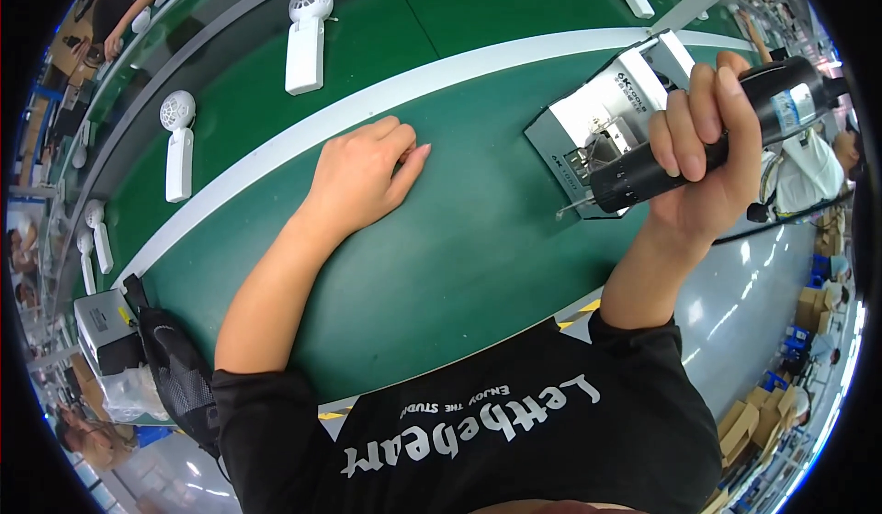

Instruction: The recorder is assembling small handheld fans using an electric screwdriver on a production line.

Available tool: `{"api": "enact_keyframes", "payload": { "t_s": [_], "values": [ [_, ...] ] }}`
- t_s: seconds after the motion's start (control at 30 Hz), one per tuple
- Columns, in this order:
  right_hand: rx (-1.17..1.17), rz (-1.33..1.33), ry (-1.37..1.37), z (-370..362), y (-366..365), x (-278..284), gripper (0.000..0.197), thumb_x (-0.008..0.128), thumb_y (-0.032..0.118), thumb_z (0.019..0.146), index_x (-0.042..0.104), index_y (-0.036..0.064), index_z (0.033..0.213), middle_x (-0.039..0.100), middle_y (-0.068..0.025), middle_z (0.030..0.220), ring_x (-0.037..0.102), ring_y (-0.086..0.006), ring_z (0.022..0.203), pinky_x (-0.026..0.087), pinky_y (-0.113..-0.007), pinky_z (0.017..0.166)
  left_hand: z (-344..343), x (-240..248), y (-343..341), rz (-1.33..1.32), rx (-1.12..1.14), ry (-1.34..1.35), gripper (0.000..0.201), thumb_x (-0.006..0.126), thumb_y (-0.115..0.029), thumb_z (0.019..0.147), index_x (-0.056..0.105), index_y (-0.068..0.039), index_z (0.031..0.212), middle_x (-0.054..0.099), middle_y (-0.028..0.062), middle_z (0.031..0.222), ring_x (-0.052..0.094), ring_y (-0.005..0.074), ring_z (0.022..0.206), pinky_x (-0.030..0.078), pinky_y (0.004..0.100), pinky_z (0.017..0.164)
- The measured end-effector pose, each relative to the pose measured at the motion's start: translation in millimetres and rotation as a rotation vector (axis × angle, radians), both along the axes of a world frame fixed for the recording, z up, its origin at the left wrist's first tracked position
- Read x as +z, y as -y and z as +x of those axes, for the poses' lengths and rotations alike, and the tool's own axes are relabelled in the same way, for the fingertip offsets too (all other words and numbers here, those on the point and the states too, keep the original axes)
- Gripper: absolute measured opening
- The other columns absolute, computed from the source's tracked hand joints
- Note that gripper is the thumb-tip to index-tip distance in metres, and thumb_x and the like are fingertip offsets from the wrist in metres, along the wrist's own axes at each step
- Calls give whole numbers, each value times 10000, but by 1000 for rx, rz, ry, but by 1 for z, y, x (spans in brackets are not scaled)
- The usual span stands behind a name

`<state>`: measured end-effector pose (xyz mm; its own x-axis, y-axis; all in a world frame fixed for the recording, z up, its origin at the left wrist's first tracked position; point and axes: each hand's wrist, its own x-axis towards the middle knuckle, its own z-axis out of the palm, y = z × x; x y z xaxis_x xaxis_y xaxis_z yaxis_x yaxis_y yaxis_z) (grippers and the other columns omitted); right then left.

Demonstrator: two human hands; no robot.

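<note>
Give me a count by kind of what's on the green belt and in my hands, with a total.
White handheld fans lying on the belt: 6
Black electric screwdriver in the right hand: 1
Grey-and-white fixture on the belt: 1
Total: 8
The left hand rests empty on the belt.

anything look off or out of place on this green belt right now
Nothing stands out. The white handheld fans lie flat and spaced along the green belt. The left hand rests empty on it, and the right hand grips a black electric screwdriver.
</note>
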<state>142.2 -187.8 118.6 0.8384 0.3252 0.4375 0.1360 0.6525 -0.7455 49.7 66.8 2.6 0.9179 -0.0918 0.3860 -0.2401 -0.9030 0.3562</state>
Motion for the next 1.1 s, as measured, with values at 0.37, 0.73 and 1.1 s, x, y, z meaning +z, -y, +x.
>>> {"api": "enact_keyframes", "payload": {
  "t_s": [0.37, 0.73, 1.1],
  "values": [
    [64, 309, -106, 44, 17, -10, 65, 482, 80, 958, 458, 23, 936, 408, -2, 680, 407, -81, 505, 391, -251, 505, 3, -12, 0, -17, -18, -21, 195, 627, -183, 873, 542, -56, 752, 530, 75, 697, 583, 279, 621, 462, 394, 519],
    [-644, 403, 320, 43, 23, 13, 203, 569, 172, 925, 469, 71, 780, 455, -2, 659, 467, -92, 538, 427, -249, 548, 2, -8, 1, -2, -26, -54, 180, 628, -186, 868, 541, -57, 777, 538, 89, 726, 599, 285, 661, 480, 400, 555],
    [-836, 35, 641, -5, 47, 22, 227, 510, 208, 953, 496, 67, 776, 468, -31, 635, 447, -110, 468, 420, -278, 506, 9, -15, 0, 7, -38, -3, 186, 635, -152, 860, 522, -54, 749, 536, 89, 732, 586, 283, 651, 464, 392, 554]
  ]
}}
